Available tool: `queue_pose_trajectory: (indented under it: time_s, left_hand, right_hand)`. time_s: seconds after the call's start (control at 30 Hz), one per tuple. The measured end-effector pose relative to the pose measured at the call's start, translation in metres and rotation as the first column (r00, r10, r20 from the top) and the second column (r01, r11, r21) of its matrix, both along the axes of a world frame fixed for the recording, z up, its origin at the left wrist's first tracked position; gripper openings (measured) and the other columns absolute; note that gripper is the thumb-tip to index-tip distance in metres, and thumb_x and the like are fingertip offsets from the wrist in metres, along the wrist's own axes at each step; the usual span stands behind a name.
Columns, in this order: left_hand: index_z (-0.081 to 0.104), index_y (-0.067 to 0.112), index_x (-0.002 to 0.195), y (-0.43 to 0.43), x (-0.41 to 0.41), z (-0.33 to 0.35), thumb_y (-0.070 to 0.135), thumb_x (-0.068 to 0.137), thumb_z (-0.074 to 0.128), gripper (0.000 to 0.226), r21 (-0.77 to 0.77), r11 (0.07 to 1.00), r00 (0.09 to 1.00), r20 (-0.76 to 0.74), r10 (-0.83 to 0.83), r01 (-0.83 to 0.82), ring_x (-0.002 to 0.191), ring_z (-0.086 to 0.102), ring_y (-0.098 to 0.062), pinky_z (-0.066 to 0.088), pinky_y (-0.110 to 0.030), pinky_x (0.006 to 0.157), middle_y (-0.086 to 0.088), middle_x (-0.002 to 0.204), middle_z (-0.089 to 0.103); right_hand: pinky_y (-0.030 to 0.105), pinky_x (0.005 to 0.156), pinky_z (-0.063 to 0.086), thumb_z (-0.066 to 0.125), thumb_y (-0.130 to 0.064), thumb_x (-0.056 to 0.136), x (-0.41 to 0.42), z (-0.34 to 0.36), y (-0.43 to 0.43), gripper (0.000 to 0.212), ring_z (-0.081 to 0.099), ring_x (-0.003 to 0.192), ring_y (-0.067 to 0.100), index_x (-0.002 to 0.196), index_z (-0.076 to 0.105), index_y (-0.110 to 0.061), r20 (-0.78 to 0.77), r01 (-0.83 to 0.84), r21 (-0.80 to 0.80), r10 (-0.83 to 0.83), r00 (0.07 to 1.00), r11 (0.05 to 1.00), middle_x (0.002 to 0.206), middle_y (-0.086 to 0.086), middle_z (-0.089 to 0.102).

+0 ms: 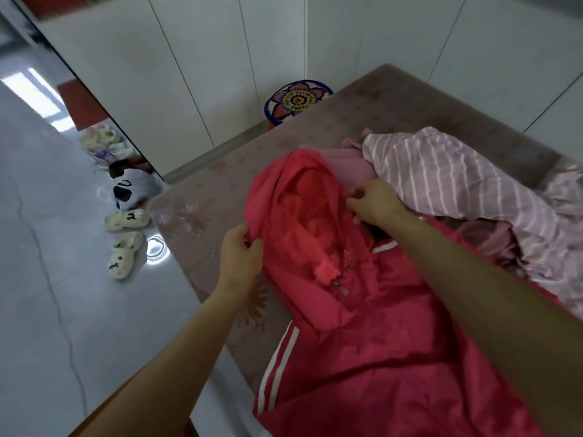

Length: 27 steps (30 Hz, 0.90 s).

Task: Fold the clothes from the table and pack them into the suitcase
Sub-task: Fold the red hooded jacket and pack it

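A red jacket [378, 357] lies spread on the table [220, 175], its hood [303, 200] stretched between the two hands. The left hand [241, 253] grips the hood's left edge, its fingers [255, 247] curled tight over a bunch of the fabric. The right hand [375, 201] pinches the hood's right edge, the fabric caught between thumb and bent fingers [356, 201]. Between the two sets of fingers the hood opens upward, showing its lining. Below them, toward the person, the jacket's zip pull [340, 287] lies on the chest, and two white stripes [277, 364] run down the sleeve under the left forearm. Just beyond the right fingers sits a plain pink garment [350, 167], with a crumpled pink striped garment [441, 175] heaped beside it and touching it. Out past the left fingers, down on the floor, stand a pair of pale clogs [126, 219] and a white bag [129, 187]; a flower-patterned stool [298, 100] stands at the table's far end.
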<state>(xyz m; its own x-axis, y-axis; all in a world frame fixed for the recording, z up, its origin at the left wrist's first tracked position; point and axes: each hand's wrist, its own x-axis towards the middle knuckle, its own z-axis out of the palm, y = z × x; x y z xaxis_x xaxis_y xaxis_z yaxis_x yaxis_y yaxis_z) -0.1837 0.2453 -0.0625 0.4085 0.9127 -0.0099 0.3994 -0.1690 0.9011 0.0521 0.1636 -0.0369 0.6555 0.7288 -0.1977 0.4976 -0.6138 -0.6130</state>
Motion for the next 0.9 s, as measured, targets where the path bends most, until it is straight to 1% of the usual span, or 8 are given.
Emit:
queue_pose_trajectory:
  time_s: [0.17,0.3,0.4,0.47,0.6,0.67,0.8,0.9]
  left_hand:
    - [0.063,-0.005,0.101,-0.062,-0.021,0.044,0.003,0.079,0.046,0.029,0.282,0.958,0.996,0.059,-0.061,0.042,0.078,0.042,0.008,0.035,-0.004,0.070,0.000,0.084,0.043]
    - [0.056,0.018,0.125,-0.121,-0.043,0.040,0.005,0.079,0.044,0.048,0.550,0.761,0.923,-0.051,-0.382,0.345,0.094,0.043,0.000,0.037,-0.009,0.088,-0.002,0.103,0.043]
    - [0.060,0.033,0.121,-0.154,-0.052,0.019,0.016,0.088,0.045,0.040,0.536,0.578,0.776,-0.284,-0.563,0.615,0.097,0.053,-0.011,0.047,-0.023,0.086,0.004,0.108,0.052]
    - [0.061,0.045,0.112,-0.172,-0.055,0.005,0.037,0.091,0.053,0.024,0.389,0.573,0.692,-0.402,-0.599,0.721,0.097,0.055,-0.007,0.053,-0.030,0.079,0.016,0.107,0.056]
    - [0.057,0.037,0.117,-0.185,-0.063,-0.026,0.041,0.075,0.058,0.042,0.389,0.090,0.354,-0.686,-0.635,0.917,0.089,0.056,-0.014,0.052,-0.026,0.068,0.007,0.110,0.056]
    - [0.065,0.031,0.101,-0.188,-0.062,-0.015,0.045,0.078,0.062,0.027,0.455,0.100,0.382,-0.584,-0.716,0.885,0.087,0.055,-0.012,0.051,-0.026,0.068,0.009,0.105,0.058]
    - [0.065,0.022,0.093,-0.194,-0.038,0.017,0.033,0.089,0.056,0.015,0.609,0.411,0.681,-0.312,-0.662,0.678,0.096,0.055,-0.017,0.047,-0.036,0.082,0.004,0.103,0.059]
    - [0.053,0.034,0.130,-0.193,-0.008,0.017,0.057,0.092,0.037,0.047,0.436,0.501,0.657,-0.592,-0.466,0.748,0.129,0.041,-0.030,0.034,-0.057,0.106,0.000,0.138,0.048]
  right_hand:
    - [0.010,0.051,0.044,0.059,0.004,0.084,-0.003,0.040,-0.090,0.014,0.061,0.050,-0.002,0.079,0.062,-0.008,-0.045,0.061,0.376,-0.048,0.998,0.925,0.064,0.001,0.067]
    - [0.019,0.067,0.046,0.057,-0.005,0.086,0.001,0.011,-0.186,0.027,0.056,0.058,-0.005,0.071,0.063,-0.026,-0.200,0.283,0.329,-0.226,0.953,0.901,0.058,-0.015,0.064]
    - [0.022,0.087,0.048,0.052,-0.005,0.082,0.001,-0.011,-0.235,0.026,0.058,0.078,-0.008,0.099,0.065,-0.018,-0.297,0.368,0.219,-0.298,0.907,0.903,0.084,-0.015,0.071]
    - [0.007,0.073,0.047,0.056,0.004,0.084,0.002,-0.017,-0.253,0.021,0.061,0.072,-0.012,0.102,0.062,-0.004,-0.344,0.434,0.229,-0.345,0.873,0.871,0.086,-0.006,0.070]
    - [0.022,0.057,0.055,0.049,-0.009,0.096,-0.012,-0.016,-0.276,0.012,0.065,0.060,0.001,0.101,0.060,-0.013,-0.359,0.565,0.251,-0.467,0.808,0.786,0.096,0.016,0.066]
    - [0.026,0.074,0.051,0.056,-0.025,0.093,-0.029,-0.005,-0.280,0.019,0.067,0.079,0.013,0.106,0.063,-0.013,-0.077,0.469,0.290,-0.468,0.880,0.834,0.096,0.009,0.067]
    - [0.035,0.099,0.041,0.048,-0.048,0.088,-0.081,0.018,-0.278,0.047,0.053,0.116,0.023,0.119,0.062,-0.017,0.387,0.061,0.329,-0.194,0.901,0.942,0.126,0.006,0.057]
    - [0.053,0.109,0.026,0.041,-0.065,0.085,-0.103,0.011,-0.272,0.060,0.031,0.138,0.029,0.136,0.049,-0.034,0.584,-0.140,0.075,0.070,0.809,0.987,0.151,0.004,0.036]
